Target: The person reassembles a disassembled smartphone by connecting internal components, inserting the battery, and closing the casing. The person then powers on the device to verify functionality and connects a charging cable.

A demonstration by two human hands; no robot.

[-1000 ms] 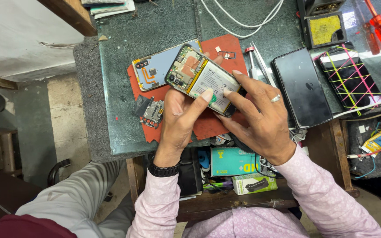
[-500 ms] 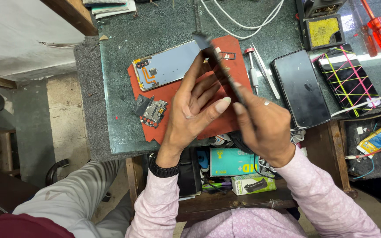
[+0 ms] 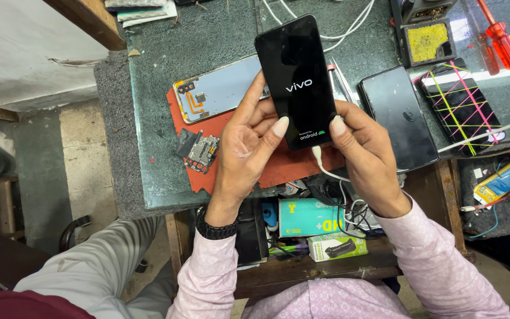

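Both hands hold a black smartphone (image 3: 295, 77) screen-up above the bench; its dark screen shows a white start-up logo. My left hand (image 3: 249, 147) grips its left edge with the thumb at the lower left corner. My right hand (image 3: 364, 156) holds the lower right corner. A white cable (image 3: 324, 167) runs from the phone's bottom end down toward the shelf. Under the hands lies a red mat (image 3: 225, 127) with an opened phone frame (image 3: 219, 91) showing an orange flex cable, and a loose circuit board (image 3: 199, 149).
To the right lie a black phone back (image 3: 398, 115), a dark case crossed with pink and yellow lines (image 3: 461, 106), a yellow sponge tray (image 3: 427, 40) and a red screwdriver (image 3: 500, 35). Boxes (image 3: 308, 218) and wires fill the shelf under the bench.
The phone was held back-up with its insides showing, then turned on edge; now it faces screen-up with a logo lit. Both hands stayed on it.
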